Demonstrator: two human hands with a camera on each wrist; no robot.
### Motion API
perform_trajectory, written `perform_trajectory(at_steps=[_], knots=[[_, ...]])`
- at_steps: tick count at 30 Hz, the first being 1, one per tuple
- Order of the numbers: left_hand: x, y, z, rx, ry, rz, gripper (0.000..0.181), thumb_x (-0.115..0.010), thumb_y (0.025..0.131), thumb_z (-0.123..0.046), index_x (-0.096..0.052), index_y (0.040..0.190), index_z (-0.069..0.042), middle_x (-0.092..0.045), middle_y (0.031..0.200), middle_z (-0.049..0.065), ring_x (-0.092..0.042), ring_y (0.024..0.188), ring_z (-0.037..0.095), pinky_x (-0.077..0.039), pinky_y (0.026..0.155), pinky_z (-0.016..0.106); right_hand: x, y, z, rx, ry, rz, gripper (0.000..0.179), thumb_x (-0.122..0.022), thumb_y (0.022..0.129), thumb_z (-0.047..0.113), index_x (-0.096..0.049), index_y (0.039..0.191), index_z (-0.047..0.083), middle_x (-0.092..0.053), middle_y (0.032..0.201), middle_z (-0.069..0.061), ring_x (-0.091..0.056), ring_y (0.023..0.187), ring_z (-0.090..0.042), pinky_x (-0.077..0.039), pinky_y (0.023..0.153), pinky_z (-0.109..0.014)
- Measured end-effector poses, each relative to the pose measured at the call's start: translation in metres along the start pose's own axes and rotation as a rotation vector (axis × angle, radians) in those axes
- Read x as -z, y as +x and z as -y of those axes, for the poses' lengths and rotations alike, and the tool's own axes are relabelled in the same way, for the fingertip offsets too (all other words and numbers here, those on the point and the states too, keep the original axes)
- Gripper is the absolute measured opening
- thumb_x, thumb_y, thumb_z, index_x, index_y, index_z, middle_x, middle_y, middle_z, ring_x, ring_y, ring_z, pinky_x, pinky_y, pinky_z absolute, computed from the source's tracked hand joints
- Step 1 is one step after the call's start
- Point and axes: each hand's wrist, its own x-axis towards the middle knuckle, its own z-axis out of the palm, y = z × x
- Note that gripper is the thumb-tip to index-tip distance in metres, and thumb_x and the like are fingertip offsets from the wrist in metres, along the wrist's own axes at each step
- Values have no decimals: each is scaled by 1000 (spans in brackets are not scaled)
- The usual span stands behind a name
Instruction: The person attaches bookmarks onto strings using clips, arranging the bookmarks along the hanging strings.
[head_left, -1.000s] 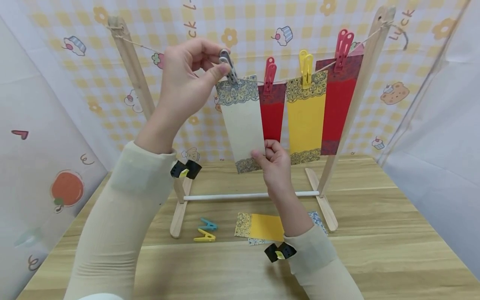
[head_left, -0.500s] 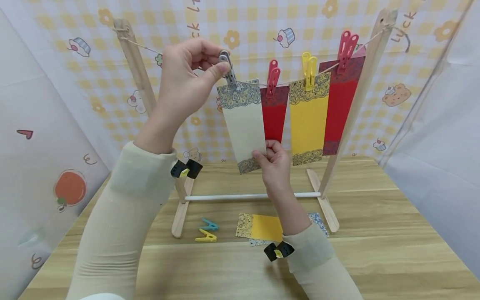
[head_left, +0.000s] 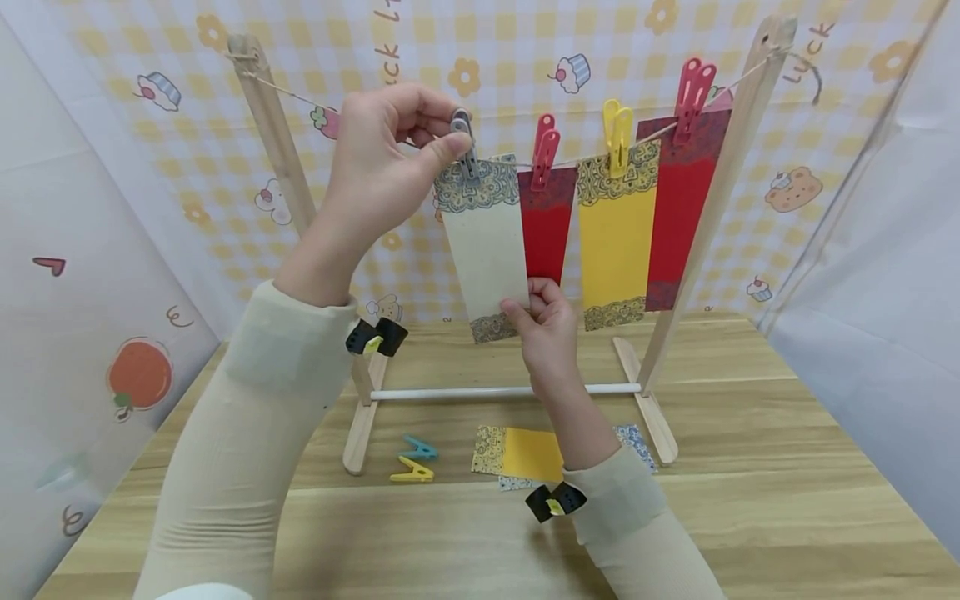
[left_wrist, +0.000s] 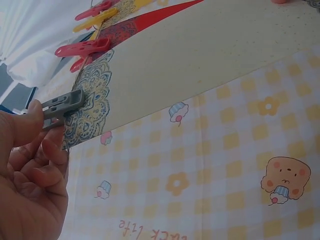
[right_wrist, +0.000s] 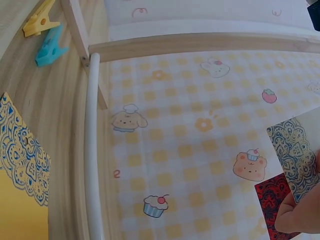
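My left hand (head_left: 393,158) pinches a grey clothespin (head_left: 467,148) between thumb and fingers. The clothespin's nose sits over the patterned top edge of a cream paper card (head_left: 487,258), at the string. Lower down, my right hand (head_left: 551,333) pinches the card's lower right edge, thumb in front. In the left wrist view the clothespin (left_wrist: 65,105) overlaps the card's lace-like border. To the right, a red card (head_left: 546,229), a yellow card (head_left: 617,250) and another red card (head_left: 686,208) hang from the string under red and yellow clothespins (head_left: 618,142).
A wooden rack with a left post (head_left: 273,142), a right post (head_left: 738,125) and a white crossbar (head_left: 450,392) holds the string. Blue (head_left: 420,447) and yellow (head_left: 412,471) clothespins lie on the table beside a yellow card (head_left: 528,452) with blue-patterned paper under it.
My left hand and the grey clothespin have shifted slightly right and down. The cream card has moved a little left with my right hand, both still gripping.
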Motion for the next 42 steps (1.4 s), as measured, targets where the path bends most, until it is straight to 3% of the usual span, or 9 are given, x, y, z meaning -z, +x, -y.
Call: perform_trajectory(at_steps=[8, 13, 19, 25, 29, 33, 42], knots=[[1, 3, 1, -16, 73, 54, 22, -74, 89, -8, -74, 110, -2, -71, 87, 6, -46, 66, 9, -34, 62, 19, -1, 0, -2, 25, 24, 18, 16, -63, 92, -6, -54, 100, 3, -72, 99, -3, -65, 88, -7, -54, 82, -19], [3, 5, 0, -13, 93, 99, 22, -72, 91, -10, -74, 112, -4, -73, 90, 5, -46, 65, 10, -33, 61, 19, -1, 0, -2, 9, 5, 25, 16, -63, 93, -6, -54, 102, 4, -71, 107, -10, -65, 93, -9, -54, 84, -20], [6, 4, -5, 29, 139, 142, 29, -69, 93, -13, -71, 123, -10, -73, 105, 10, -52, 72, 11, -38, 62, 20, 1, -2, -1, -28, -4, 41, 18, -62, 93, -6, -53, 104, 4, -71, 112, -15, -65, 93, -11, -54, 83, -21], [6, 1, -9, 62, 144, 98, 33, -69, 94, -15, -68, 127, -12, -72, 118, 7, -51, 82, 10, -39, 71, 21, 9, -4, -7, -41, 34, 54, 18, -64, 92, -5, -53, 102, 5, -72, 96, 1, -65, 89, -7, -54, 83, -20], [4, -2, -10, 44, 130, 80, 30, -69, 94, -14, -70, 124, -11, -72, 121, 4, -53, 83, 11, -40, 71, 20, 17, -5, -11, -35, 35, 75, 17, -64, 92, -4, -53, 100, 7, -69, 86, 9, -64, 85, -5, -54, 84, -20], [4, -6, -10, 12, 133, 61, 28, -68, 94, -13, -71, 122, -10, -71, 123, 3, -55, 88, 9, -42, 71, 20, 24, -7, -14, -33, 7, 92, 17, -64, 93, -2, -53, 101, 7, -68, 83, 11, -64, 86, -4, -53, 87, -20], [11, -16, -7, -37, 116, 24, 25, -66, 95, -11, -72, 119, -7, -73, 120, 6, -58, 93, 9, -44, 85, 20, 37, -14, -20, -21, -11, 129, 16, -62, 94, -4, -52, 105, 2, -72, 85, 11, -68, 85, -8, -55, 87, -22]])
